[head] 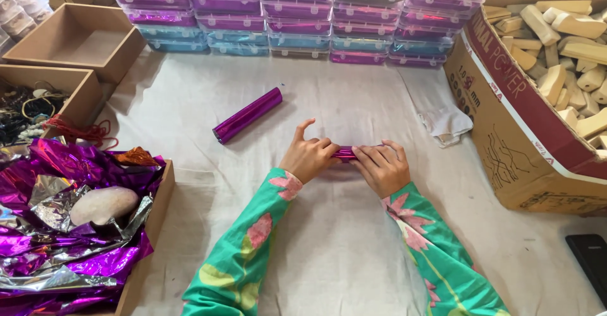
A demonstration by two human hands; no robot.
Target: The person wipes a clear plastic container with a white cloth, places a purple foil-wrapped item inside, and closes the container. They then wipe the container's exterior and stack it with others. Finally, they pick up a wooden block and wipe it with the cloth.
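Left hand (pixel 308 156) and right hand (pixel 381 166) both clasped over a small purple foil-wrapped piece (pixel 344 153) on the white cloth (pixel 341 246). Best pressed flat and rolled evenly, foil edges tucked tight; finished purple foil roll (pixel 247 115) lying well apart.
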